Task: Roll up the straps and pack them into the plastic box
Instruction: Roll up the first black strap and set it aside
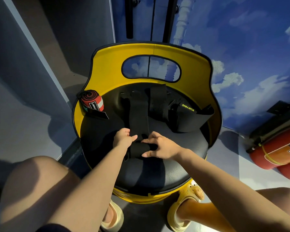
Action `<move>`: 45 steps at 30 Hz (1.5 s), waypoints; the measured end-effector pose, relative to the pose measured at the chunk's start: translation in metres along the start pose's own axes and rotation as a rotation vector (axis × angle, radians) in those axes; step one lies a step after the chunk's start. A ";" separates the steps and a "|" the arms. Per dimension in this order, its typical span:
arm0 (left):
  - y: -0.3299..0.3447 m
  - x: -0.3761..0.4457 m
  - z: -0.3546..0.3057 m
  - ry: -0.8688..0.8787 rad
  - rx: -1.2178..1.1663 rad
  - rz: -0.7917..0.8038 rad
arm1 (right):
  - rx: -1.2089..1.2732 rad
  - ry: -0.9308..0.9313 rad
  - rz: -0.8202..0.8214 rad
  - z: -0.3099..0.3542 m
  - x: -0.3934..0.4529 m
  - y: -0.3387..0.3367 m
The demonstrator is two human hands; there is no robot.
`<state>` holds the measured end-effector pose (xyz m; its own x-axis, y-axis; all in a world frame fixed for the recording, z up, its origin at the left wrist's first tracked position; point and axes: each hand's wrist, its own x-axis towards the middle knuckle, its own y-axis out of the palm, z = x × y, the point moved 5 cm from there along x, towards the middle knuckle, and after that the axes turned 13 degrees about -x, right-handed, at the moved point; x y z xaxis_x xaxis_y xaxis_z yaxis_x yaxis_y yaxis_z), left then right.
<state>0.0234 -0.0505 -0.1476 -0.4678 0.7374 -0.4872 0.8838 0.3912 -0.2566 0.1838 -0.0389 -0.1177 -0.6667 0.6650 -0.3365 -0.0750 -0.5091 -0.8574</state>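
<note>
black strap [139, 113] on the round black seat [179, 171] of a yellow-backed chair [107, 64], half rolled. near end wound into a thick roll [140, 149], pinched from both sides. left hand [124, 138] at the roll's left end, fingers curled on the strap's edge, thumb laid over the flat part just beyond the roll. right hand [161, 148] at the roll's right end, fingers curled over the top, thumb tucked beneath at the near side. unrolled length stretched flat away from the fingertips toward the chair back. beyond the right fingers, well apart, a second black strap [187, 114] with yellow-green "xueying" lettering, loose and unrolled. beyond the left fingers, at the seat's far left rim, a finished roll in red, white and black [92, 102], touching the yellow wall. off to the right of the right hand, on the floor, red fire extinguishers [278, 153]. plastic box nowhere seen.
</note>
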 end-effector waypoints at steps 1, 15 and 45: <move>0.000 0.000 -0.001 0.019 0.030 -0.014 | 0.007 -0.003 -0.005 -0.001 0.001 0.000; -0.007 -0.012 -0.023 0.223 0.174 0.041 | 0.129 0.053 0.024 -0.013 0.017 -0.014; -0.006 -0.008 -0.032 0.098 0.316 0.424 | 0.151 0.008 -0.210 -0.009 0.030 -0.020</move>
<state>0.0220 -0.0413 -0.1154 -0.0548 0.8485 -0.5263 0.9455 -0.1254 -0.3005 0.1722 -0.0039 -0.1141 -0.6194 0.7684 -0.1609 -0.3216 -0.4354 -0.8409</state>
